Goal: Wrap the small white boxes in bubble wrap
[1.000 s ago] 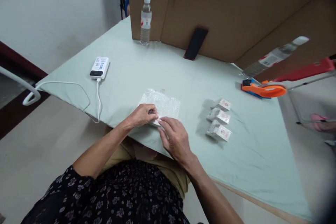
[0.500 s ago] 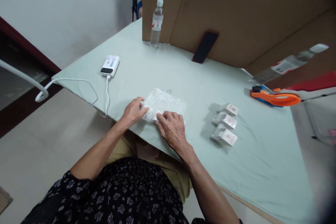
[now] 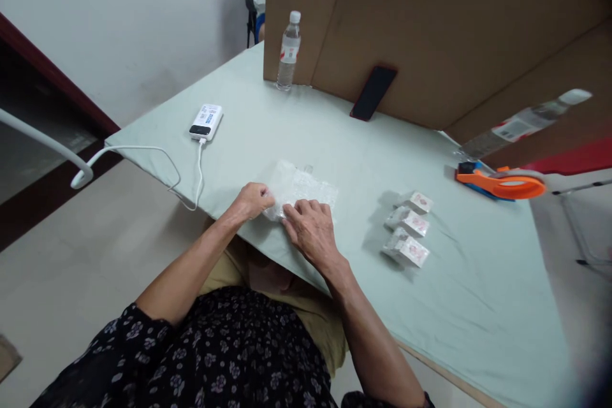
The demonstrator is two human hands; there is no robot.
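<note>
A piece of bubble wrap (image 3: 313, 187) lies near the table's front edge, its left part lifted and folded over. At its left side my left hand (image 3: 255, 199) is closed, fingertips pinching the edge. My right hand (image 3: 310, 226) rests on the front of the wrap with bent fingers, holding it against the table. Whether anything lies inside the wrap I cannot tell. A small clear strip (image 3: 308, 169) sticks out at its back edge. To the right stand three small boxes partly wrapped in clear plastic, the nearest box (image 3: 412, 251) in front.
A white power bank (image 3: 207, 121) with its cable lies left. A water bottle (image 3: 289, 52) and a phone (image 3: 373, 92) stand by the cardboard panel (image 3: 406, 13). Another bottle (image 3: 519, 125) and an orange tape dispenser (image 3: 516, 186) are at right. Behind the panel, a person is partly visible.
My left hand has closed on the left edge of the bubble wrap, and that side is now raised and folded inward. My right hand has stayed in place on the wrap.
</note>
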